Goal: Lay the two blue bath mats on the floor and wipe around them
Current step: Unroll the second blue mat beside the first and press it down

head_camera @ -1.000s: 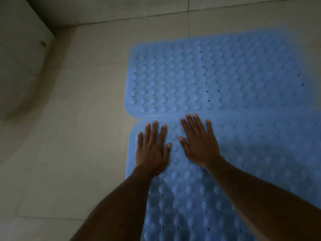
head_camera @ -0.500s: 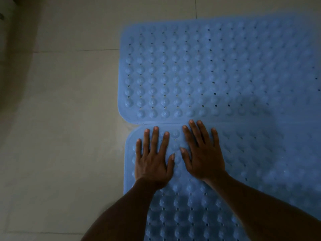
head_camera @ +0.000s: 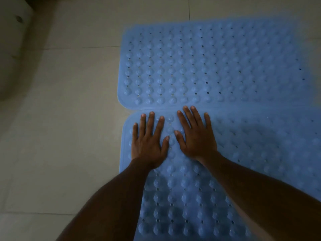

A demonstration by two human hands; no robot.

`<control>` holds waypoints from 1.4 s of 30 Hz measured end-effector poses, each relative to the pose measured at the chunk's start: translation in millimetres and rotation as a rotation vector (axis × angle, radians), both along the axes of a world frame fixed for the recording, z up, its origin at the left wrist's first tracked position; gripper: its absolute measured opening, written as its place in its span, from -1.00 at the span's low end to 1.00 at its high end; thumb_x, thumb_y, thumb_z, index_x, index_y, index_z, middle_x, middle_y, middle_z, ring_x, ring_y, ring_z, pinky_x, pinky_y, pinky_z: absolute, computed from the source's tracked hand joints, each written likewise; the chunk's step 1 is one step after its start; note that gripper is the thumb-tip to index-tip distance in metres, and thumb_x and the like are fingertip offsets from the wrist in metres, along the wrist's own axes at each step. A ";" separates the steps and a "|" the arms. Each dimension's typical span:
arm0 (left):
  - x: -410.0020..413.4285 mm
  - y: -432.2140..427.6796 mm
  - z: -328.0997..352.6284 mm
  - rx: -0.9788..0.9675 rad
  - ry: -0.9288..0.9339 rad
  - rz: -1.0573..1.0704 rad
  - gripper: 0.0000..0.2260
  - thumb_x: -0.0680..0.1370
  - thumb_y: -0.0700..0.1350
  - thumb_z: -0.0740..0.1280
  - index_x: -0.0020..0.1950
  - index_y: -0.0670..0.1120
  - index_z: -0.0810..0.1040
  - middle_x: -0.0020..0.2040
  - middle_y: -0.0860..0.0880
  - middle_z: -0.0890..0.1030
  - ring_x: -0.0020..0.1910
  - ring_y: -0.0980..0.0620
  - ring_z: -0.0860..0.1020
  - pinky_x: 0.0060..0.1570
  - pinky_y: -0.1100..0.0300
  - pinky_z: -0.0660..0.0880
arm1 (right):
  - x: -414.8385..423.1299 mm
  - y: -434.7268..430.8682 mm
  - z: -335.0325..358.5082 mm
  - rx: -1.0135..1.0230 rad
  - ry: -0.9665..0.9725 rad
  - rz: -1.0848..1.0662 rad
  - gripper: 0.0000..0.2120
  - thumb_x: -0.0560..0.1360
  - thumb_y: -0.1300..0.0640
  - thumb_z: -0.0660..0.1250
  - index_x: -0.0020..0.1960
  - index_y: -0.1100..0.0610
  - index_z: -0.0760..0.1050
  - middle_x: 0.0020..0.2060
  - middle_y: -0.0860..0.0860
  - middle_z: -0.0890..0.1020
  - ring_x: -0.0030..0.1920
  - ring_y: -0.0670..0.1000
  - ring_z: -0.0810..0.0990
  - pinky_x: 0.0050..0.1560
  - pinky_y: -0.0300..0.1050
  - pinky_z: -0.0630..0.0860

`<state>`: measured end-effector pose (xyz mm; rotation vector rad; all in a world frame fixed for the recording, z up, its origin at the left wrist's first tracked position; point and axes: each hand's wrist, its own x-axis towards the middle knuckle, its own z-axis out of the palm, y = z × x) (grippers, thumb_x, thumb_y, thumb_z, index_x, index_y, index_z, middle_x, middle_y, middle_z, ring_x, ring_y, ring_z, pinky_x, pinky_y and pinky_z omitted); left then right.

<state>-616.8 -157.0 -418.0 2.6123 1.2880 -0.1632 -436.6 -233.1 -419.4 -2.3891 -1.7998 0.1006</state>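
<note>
Two blue bath mats with rows of bumps and small holes lie flat on the tiled floor, edge to edge. The far mat [head_camera: 208, 66] fills the upper right. The near mat [head_camera: 191, 197] runs from the seam down to the bottom edge. My left hand [head_camera: 149, 141] lies palm down on the near mat's far left corner, fingers straight and spread. My right hand [head_camera: 196, 134] presses flat beside it, its fingertips at the seam between the mats. Neither hand holds anything.
Pale floor tiles [head_camera: 69, 119] with thin grout lines stretch to the left of both mats. A white rounded fixture [head_camera: 12, 49] stands at the far left with shadow beside it. The light is dim.
Both hands stay flat on the near mat's far corner. The view shifts between frames, bringing the white fixture at the left back into sight.
</note>
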 end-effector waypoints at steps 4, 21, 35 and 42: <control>-1.3 -10.8 11.1 0.004 0.016 0.052 -0.36 0.63 0.28 -0.16 0.68 0.09 -0.11 0.68 -0.08 -0.18 0.65 -0.13 -0.22 0.58 -0.20 -0.18 | -1.6 -12.5 3.6 0.019 0.029 -0.005 -0.37 0.61 -0.21 0.07 0.61 0.03 0.19 0.60 0.05 0.22 0.62 0.08 0.11 0.56 0.29 0.03; -50.2 -147.9 6.2 -0.013 -0.011 0.012 -0.40 0.66 0.21 -0.04 0.68 0.08 -0.06 0.68 -0.08 -0.13 0.65 -0.11 -0.16 0.58 -0.21 -0.03 | -57.3 -158.5 3.4 -0.013 0.044 -0.041 -0.38 0.63 -0.18 0.08 0.61 0.07 0.19 0.61 0.07 0.17 0.62 0.11 0.09 0.53 0.32 0.10; -48.1 -144.2 7.0 -0.085 0.088 -0.009 -0.33 0.62 0.23 0.02 0.68 0.03 -0.07 0.68 -0.14 -0.13 0.65 -0.17 -0.14 0.56 -0.26 -0.02 | -55.9 -149.9 9.2 -0.188 0.069 -0.067 -0.31 0.57 -0.18 0.17 0.62 0.04 0.14 0.63 0.07 0.09 0.62 0.15 0.06 0.55 0.32 0.00; -48.5 -144.5 7.3 -0.076 0.074 -0.027 -0.34 0.63 0.26 -0.05 0.68 0.01 -0.05 0.68 -0.17 -0.09 0.65 -0.22 -0.08 0.54 -0.30 0.03 | -56.1 -151.6 9.2 -0.203 0.076 -0.057 -0.30 0.56 -0.20 0.13 0.62 0.05 0.13 0.63 0.08 0.08 0.63 0.15 0.03 0.56 0.33 -0.01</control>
